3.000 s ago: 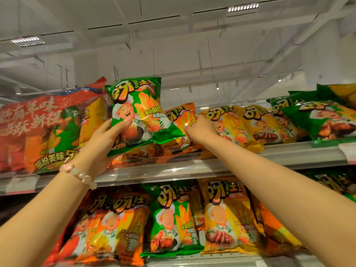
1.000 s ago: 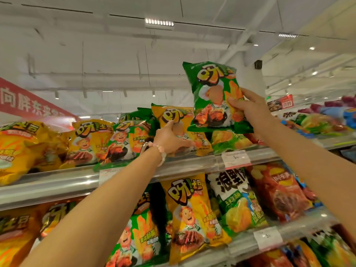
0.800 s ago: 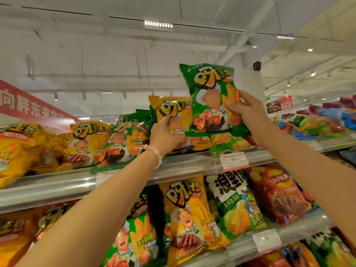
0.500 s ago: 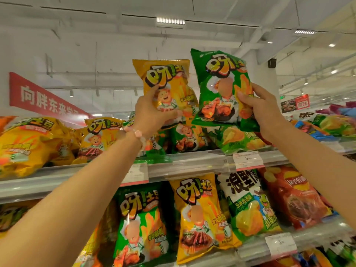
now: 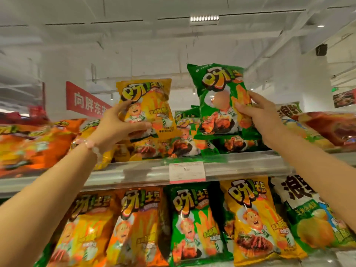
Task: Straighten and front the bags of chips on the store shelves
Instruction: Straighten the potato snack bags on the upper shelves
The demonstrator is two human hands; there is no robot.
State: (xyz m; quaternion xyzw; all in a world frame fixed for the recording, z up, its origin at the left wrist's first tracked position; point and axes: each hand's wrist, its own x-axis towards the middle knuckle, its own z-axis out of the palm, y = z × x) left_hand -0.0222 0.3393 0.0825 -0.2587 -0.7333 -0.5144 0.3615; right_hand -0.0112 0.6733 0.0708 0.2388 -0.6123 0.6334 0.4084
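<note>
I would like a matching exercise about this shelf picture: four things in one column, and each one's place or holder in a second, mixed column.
Things:
1. yellow bag
2. green bag
3. price tag
4. red banner

Places:
A. held by the right hand
B. on the front rail of the upper shelf
C. held by the left hand
D. hanging behind, at the left

Pairs: 1-C, 2-A, 3-B, 4-D

Yellow bag (image 5: 148, 105); green bag (image 5: 219, 101); red banner (image 5: 86, 101), white characters.
</note>
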